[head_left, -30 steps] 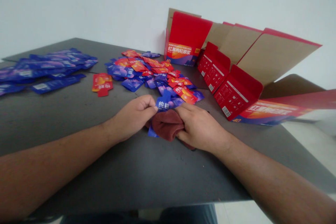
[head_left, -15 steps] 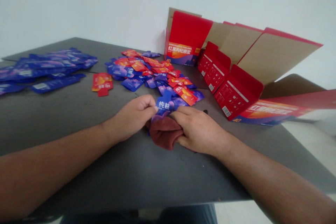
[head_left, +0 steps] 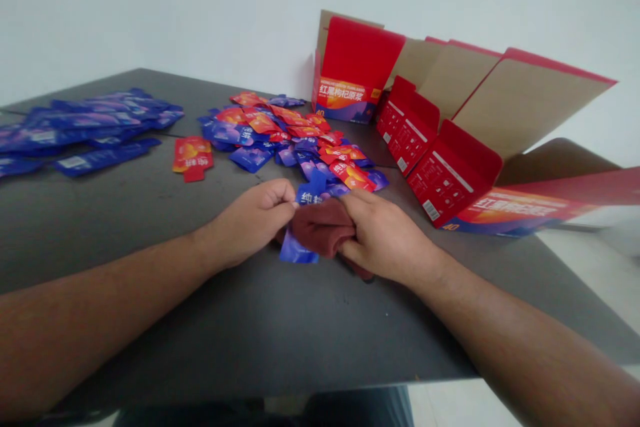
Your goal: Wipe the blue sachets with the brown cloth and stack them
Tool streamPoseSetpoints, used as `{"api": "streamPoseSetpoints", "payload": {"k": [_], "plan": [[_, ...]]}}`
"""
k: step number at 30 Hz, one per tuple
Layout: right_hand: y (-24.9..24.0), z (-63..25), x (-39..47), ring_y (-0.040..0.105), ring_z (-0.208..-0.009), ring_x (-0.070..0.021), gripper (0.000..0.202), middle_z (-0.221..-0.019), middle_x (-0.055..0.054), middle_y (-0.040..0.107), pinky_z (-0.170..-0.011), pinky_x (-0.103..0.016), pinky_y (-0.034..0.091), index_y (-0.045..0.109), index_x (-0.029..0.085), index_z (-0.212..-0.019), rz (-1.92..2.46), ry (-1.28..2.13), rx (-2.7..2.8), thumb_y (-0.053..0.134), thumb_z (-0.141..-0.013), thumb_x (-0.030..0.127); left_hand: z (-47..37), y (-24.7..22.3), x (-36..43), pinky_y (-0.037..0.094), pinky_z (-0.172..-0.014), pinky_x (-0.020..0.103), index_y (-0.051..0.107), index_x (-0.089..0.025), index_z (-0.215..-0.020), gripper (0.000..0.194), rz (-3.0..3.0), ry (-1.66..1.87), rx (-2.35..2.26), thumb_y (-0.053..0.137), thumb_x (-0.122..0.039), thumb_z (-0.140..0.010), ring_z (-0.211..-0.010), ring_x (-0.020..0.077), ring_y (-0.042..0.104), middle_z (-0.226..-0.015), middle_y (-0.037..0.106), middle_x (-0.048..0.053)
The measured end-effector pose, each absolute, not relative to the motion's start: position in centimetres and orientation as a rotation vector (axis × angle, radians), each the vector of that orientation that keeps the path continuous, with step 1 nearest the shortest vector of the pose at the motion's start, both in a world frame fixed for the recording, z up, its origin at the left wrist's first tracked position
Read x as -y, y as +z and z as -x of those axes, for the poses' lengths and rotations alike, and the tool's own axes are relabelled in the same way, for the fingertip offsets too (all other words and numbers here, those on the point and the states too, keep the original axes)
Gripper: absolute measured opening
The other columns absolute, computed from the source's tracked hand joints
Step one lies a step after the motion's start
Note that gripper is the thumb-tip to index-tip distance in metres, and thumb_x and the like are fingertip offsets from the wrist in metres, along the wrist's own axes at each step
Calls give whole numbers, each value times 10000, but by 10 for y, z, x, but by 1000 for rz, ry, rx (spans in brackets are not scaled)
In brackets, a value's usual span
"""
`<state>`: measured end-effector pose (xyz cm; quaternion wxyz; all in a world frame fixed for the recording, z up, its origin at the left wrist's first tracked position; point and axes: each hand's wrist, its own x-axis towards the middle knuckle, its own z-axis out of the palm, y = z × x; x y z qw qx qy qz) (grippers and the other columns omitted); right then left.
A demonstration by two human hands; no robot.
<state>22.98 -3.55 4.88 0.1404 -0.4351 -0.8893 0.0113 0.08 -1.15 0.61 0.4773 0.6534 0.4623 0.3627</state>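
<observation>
While our left hand (head_left: pixel 257 217) is curled up with thumb and forefinger pinched on the left edge of a blue pouch (head_left: pixel 299 250), our right hand (head_left: pixel 383 233) is partly closed around a bunched brown cloth (head_left: pixel 323 220), at least going by the head view. The pouch sits front and center, just this side of the mixed pile (head_left: pixel 300 137), narrow tab pointing away from us. The cloth covers its middle, so only the top and bottom ends show. We reckon the left pinch is there to stop it sliding under the cloth. Our right fingertips are hidden, so we can't tell if they touch the pouch too.

One red pouch (head_left: pixel 193 155) lies flat by itself left of the pile, and long blue packets (head_left: pixel 95 120) are stacked further left, which probably stops the two kinds mixing. Over on the right, the red cartons (head_left: pixel 445 177) have their flaps up, presumably so nothing blocks the openings. Everything's on one dark table (head_left: pixel 225 327).
</observation>
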Motion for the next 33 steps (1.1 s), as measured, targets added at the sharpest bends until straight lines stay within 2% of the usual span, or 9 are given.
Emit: {"api": "streamPoseSetpoints", "payload": {"k": [3, 8, 14, 19, 24, 28, 33], "plan": [[48, -234, 30, 616, -902, -222, 207, -972, -65, 665, -776, -333, 469, 595, 189, -994, 1350, 34, 2432, 617, -790, 216, 0, 5, 12, 379, -502, 212, 511, -202, -783, 125, -1633, 872, -1119, 556, -249, -889, -513, 86, 471, -606, 527, -66], [50, -231, 31, 601, -861, -205, 181, -963, -60, 655, -740, -319, 458, 591, 192, -952, 1259, 124, 2537, 611, -775, 215, 2, 9, 13, 367, -529, 210, 509, -189, -743, 142, -1741, 837, -1123, 555, -207, -876, -534, 78, 452, -609, 519, -68], [54, -233, 29, 632, -929, -232, 267, -1009, -74, 686, -786, -338, 471, 634, 188, -1063, 1416, 124, 2376, 629, -799, 226, 3, 15, 15, 380, -542, 224, 525, -188, -760, 164, -1816, 785, -1098, 559, -263, -902, -578, 96, 494, -646, 560, -55], [53, -233, 29, 629, -885, -218, 202, -955, -61, 682, -759, -321, 459, 633, 187, -972, 1330, 102, 2450, 630, -773, 223, 3, 14, 15, 390, -559, 231, 553, -187, -779, 158, -1845, 751, -1078, 557, -276, -909, -612, 104, 500, -683, 574, -47], [56, -234, 27, 644, -884, -221, 263, -978, -65, 706, -743, -327, 458, 667, 186, -1080, 1445, 145, 2345, 602, -833, 251, 4, 12, 14, 390, -581, 232, 524, -190, -757, 173, -1893, 778, -1075, 555, -262, -911, -614, 101, 484, -673, 538, -54], [57, -232, 30, 639, -932, -230, 287, -1008, -77, 705, -800, -333, 470, 666, 174, -1069, 1364, 177, 2452, 636, -791, 239, 5, 11, 13, 401, -592, 233, 562, -188, -795, 169, -1879, 757, -1060, 552, -297, -924, -641, 110, 507, -717, 578, -41], [57, -233, 28, 642, -947, -244, 277, -1041, -97, 707, -791, -346, 467, 662, 169, -1090, 1488, 110, 2367, 610, -833, 262, 5, 11, 13, 371, -562, 227, 510, -194, -766, 174, -1865, 758, -1075, 555, -276, -912, -575, 99, 455, -646, 515, -61]]}}
